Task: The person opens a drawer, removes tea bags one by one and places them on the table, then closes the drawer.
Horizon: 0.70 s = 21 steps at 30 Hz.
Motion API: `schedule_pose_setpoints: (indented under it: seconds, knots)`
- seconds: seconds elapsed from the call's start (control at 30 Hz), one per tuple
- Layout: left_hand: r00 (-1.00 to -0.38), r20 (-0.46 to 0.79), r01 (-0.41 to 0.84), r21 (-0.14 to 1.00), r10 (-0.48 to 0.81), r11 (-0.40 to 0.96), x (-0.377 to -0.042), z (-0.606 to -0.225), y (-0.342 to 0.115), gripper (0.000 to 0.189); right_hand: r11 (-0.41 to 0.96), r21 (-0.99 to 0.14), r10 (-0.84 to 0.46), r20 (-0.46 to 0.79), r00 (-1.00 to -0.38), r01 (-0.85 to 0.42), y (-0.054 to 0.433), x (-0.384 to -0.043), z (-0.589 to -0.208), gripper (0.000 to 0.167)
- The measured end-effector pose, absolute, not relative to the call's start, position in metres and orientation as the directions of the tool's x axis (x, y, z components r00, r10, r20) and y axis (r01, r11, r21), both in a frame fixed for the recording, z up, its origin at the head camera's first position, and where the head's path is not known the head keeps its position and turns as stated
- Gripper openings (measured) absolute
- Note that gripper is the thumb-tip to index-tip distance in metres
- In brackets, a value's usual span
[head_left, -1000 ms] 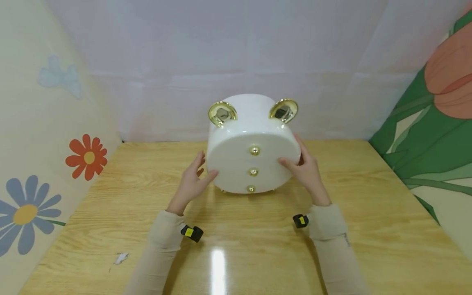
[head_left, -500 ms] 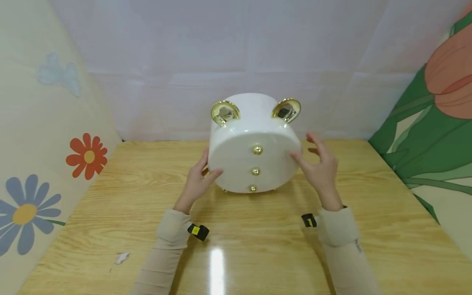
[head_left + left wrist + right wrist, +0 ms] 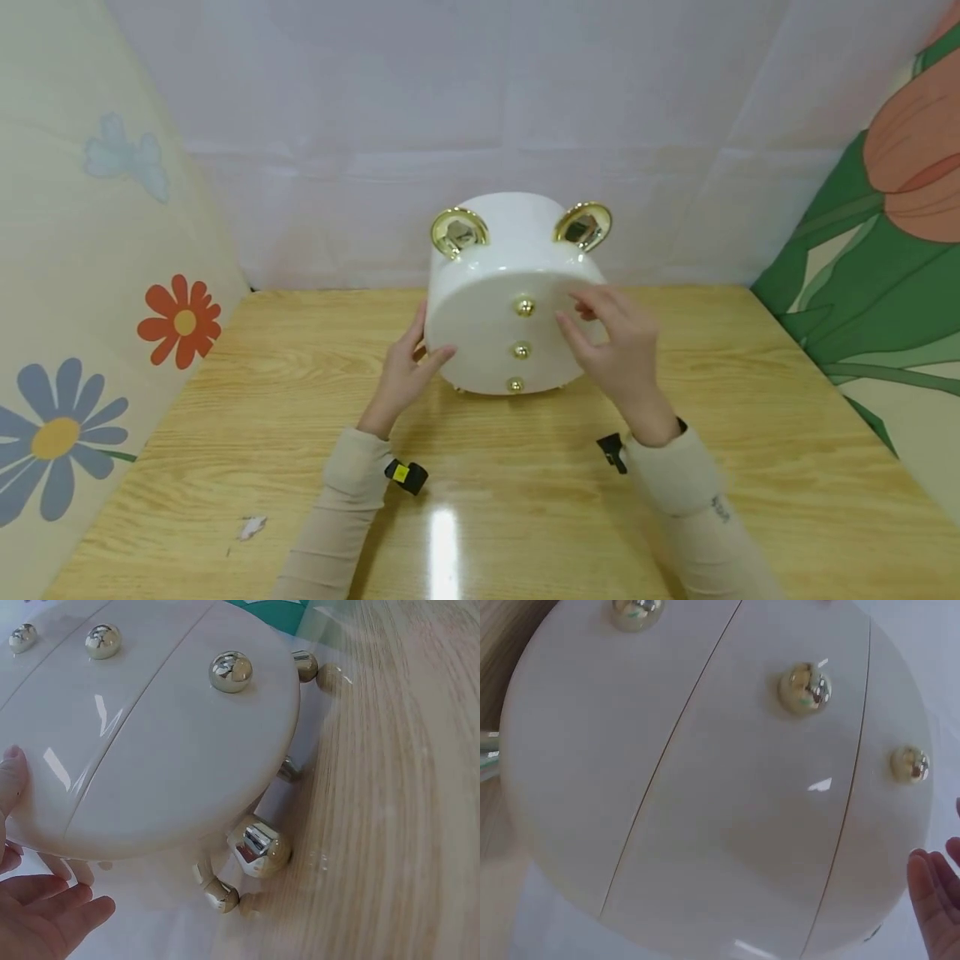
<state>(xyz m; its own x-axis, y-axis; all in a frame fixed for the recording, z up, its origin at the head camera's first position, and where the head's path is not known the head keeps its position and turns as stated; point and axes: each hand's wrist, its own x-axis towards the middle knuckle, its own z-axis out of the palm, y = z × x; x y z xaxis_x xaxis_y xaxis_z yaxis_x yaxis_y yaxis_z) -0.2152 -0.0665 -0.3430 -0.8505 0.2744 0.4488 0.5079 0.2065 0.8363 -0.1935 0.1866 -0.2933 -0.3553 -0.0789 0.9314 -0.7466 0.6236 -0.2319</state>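
Note:
A glossy white drawer box (image 3: 476, 333) with a rounded front and two gold ears (image 3: 460, 232) stands on the table. Three gold ball knobs (image 3: 521, 350) run down its front, and thin seams between the drawers show in both wrist views. At its left edge my left hand (image 3: 397, 379) rests, thumb against the front and loosely extended fingers along the side. My right hand (image 3: 618, 350) hovers before the right part of the front, thumb and fingers apart, pointing toward the top knob (image 3: 525, 306). Nothing is between its fingers.
The wooden table (image 3: 285, 417) carries a small whitish torn patch (image 3: 252, 527) at front left. Behind the box hangs a pale cloth (image 3: 360, 125). Flower-printed panels (image 3: 67, 250) flank both sides. Gold ball feet (image 3: 259, 846) hold the box up.
My right hand has let go of the box's right side, swung outward, then come back in front toward the top knob. The left hand has closed in on the left edge; the box shifted slightly right.

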Motion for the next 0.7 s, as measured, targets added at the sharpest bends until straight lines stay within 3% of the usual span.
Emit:
schedule_pose_setpoints:
  seconds: [0.3, 0.7]
  knots:
    - [-0.852, 0.453, 0.510, 0.833, 0.262, 0.217, -0.215, -0.345, -0.065, 0.071, 0.609, -0.227, -0.156, 0.905, -0.395, -0.760, 0.165, -0.194, -0.296, 0.030]
    - [-0.862, 0.432, 0.492, 0.841, 0.267, 0.227, -0.215, -0.344, -0.063, 0.071, 0.691, -0.247, -0.104, 0.896, -0.432, -0.679, 0.143, -0.193, -0.299, 0.024]
